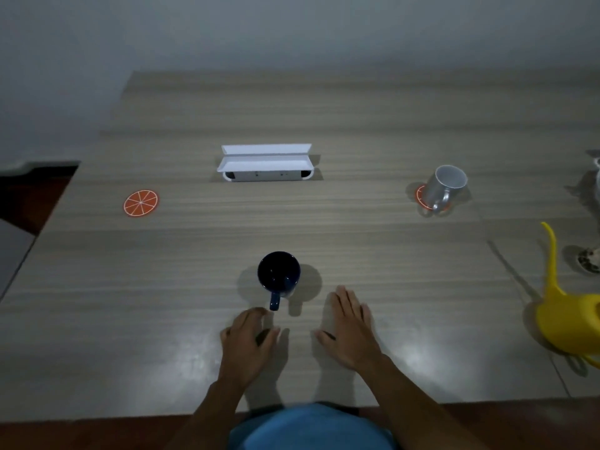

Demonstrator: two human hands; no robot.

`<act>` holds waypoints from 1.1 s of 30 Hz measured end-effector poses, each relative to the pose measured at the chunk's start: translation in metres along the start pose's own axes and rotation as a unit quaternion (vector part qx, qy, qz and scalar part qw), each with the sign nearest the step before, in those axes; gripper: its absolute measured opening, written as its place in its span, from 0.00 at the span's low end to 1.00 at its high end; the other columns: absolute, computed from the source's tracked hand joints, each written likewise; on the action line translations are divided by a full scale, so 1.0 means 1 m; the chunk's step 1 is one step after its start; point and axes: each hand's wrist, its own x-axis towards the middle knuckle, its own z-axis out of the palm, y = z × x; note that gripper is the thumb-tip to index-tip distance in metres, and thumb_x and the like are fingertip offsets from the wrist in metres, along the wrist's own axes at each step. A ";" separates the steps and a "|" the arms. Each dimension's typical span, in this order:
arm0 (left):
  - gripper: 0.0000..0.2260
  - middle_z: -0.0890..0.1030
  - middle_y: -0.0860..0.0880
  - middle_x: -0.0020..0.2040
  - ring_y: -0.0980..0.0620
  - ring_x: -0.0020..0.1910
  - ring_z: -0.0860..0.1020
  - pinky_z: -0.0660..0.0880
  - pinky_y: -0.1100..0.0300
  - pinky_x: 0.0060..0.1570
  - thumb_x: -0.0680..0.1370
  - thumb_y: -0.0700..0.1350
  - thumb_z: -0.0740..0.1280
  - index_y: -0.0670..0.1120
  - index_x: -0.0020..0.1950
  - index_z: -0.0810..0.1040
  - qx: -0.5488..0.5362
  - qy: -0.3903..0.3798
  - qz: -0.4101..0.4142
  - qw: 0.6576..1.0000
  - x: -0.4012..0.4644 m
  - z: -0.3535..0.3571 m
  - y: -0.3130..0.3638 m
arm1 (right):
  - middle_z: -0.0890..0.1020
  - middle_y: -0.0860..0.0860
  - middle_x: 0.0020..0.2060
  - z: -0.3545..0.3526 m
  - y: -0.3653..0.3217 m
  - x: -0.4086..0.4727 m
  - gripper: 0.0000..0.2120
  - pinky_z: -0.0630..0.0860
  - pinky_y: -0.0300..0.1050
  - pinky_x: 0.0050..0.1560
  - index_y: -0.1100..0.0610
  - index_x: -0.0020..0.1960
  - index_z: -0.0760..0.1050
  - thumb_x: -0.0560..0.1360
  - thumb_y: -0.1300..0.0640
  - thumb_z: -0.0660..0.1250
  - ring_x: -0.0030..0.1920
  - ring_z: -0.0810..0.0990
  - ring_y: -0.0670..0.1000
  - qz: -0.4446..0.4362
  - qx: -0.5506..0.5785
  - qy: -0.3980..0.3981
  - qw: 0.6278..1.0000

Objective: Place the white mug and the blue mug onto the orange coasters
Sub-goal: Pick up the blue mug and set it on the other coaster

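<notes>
Left hand (pixel 248 341): laid on the wood-grain laminate table (pixel 324 108) nearest the body, fingers loosely curled and apart, clamped on nothing; its fingertips are seen just short of the blue mug's handle, judged a ready position for taking that handle.
Right hand (pixel 349 326): spread flat, palm down, fingers apart and nothing held; it is set just right of the blue mug without touching it.
Dark blue glazed ceramic mug (pixel 278 276): stood upright on bare table just ahead of the hands, handle turned toward the person (a convenient pose for a handle grasp); it is on no coaster yet.
Yellow plastic watering can (pixel 566 316): placed at the right edge, long thin spout raised; no part in the task.
Left orange-slice round coaster (pixel 141 203): flat, thin, printed with white segment lines, lying bare and well apart to the left; judged the place meant for the blue mug.
White glossy ceramic mug (pixel 446 186): seated on the right orange coaster (pixel 421 195), which is mostly covered; this half is judged done.
White plastic folded stand (pixel 266 164): set beyond, at table centre, smooth and angular.
</notes>
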 end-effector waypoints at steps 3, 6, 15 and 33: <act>0.17 0.76 0.58 0.59 0.58 0.59 0.76 0.72 0.51 0.60 0.76 0.58 0.71 0.56 0.62 0.75 -0.119 0.012 -0.027 0.992 0.004 -0.011 0.002 | 0.32 0.52 0.80 0.006 -0.001 -0.002 0.49 0.33 0.57 0.78 0.54 0.80 0.32 0.74 0.27 0.52 0.78 0.29 0.53 0.015 -0.028 -0.015 0.999; 0.20 0.75 0.63 0.59 0.67 0.58 0.76 0.78 0.65 0.52 0.72 0.60 0.73 0.59 0.61 0.74 -0.222 0.018 -0.041 0.974 0.010 -0.022 0.015 | 0.30 0.51 0.79 0.008 -0.004 -0.002 0.54 0.32 0.60 0.77 0.52 0.78 0.28 0.69 0.21 0.50 0.78 0.27 0.53 0.030 -0.037 -0.019 0.999; 0.02 0.81 0.52 0.50 0.62 0.49 0.79 0.74 0.65 0.47 0.77 0.48 0.72 0.54 0.45 0.82 -0.256 -0.013 -0.044 0.966 0.032 -0.029 0.028 | 0.24 0.50 0.76 0.010 -0.013 0.000 0.59 0.36 0.74 0.73 0.51 0.77 0.25 0.62 0.15 0.43 0.77 0.25 0.53 0.071 -0.082 -0.049 0.993; 0.11 0.82 0.40 0.45 0.53 0.46 0.82 0.80 0.62 0.43 0.83 0.45 0.63 0.41 0.47 0.80 -0.406 -0.072 -0.061 0.909 0.048 -0.049 0.002 | 0.40 0.51 0.82 0.013 -0.065 0.020 0.61 0.45 0.71 0.76 0.52 0.80 0.37 0.61 0.15 0.48 0.80 0.35 0.54 0.092 -0.084 -0.003 0.992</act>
